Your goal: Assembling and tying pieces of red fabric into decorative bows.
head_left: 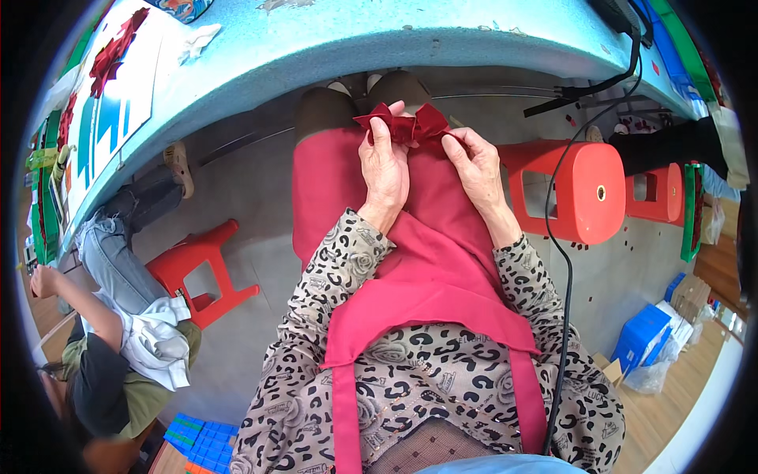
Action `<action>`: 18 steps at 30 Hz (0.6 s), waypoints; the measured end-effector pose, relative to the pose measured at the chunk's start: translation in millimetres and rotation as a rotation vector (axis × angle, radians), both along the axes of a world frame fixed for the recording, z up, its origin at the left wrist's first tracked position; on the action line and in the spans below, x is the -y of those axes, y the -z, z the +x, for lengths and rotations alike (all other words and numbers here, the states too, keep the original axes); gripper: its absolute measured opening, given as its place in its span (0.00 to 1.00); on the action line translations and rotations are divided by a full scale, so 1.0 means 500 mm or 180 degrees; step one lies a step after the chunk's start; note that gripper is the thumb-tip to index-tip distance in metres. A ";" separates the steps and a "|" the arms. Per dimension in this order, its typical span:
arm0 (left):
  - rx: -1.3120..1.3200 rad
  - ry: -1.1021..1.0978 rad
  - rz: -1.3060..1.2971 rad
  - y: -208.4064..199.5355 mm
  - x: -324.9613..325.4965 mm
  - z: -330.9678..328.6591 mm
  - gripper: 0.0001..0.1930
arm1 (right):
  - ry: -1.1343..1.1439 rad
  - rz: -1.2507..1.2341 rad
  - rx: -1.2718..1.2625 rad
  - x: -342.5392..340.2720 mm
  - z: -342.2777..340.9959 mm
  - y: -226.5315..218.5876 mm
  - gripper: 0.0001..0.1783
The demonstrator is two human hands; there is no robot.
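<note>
Over my lap, just below the table's near edge, I hold a dark red ribbon bow (429, 122) with pointed ends. My left hand (384, 171) is closed on its left half, the thumb on top and fingers behind. My right hand (480, 170) is closed too, its thumb and forefinger pinched at the bow's right end. What lies between those right fingertips is partly hidden. A pinkish-red apron (434, 265) covers my lap beneath both hands.
The light blue table (316, 47) curves across the top, with red ribbon pieces (114, 55) at its left. Red stools (604, 192) stand right and left. A black cable (565, 316) hangs beside my right arm. A seated person (126, 332) is at left; blue boxes (641, 338) lie lower right.
</note>
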State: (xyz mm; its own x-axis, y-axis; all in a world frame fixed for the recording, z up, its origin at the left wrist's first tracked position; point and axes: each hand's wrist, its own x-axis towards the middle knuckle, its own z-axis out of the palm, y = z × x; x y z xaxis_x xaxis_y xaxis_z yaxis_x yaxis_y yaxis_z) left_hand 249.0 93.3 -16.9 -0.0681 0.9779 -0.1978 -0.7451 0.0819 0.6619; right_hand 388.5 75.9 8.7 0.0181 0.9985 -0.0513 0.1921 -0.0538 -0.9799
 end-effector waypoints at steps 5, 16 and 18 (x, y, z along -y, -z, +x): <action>-0.0027 0.0040 -0.0006 0.002 0.000 -0.008 0.24 | 0.0231 0.0060 -0.0094 0.000 -0.028 0.006 0.06; 0.1508 0.0284 -0.0795 -0.033 -0.009 0.000 0.23 | 0.0453 0.1384 0.0753 -0.014 -0.054 -0.020 0.09; 0.1564 0.0261 -0.0840 -0.032 -0.009 0.000 0.23 | 0.0205 0.1690 0.1320 -0.015 -0.048 -0.027 0.11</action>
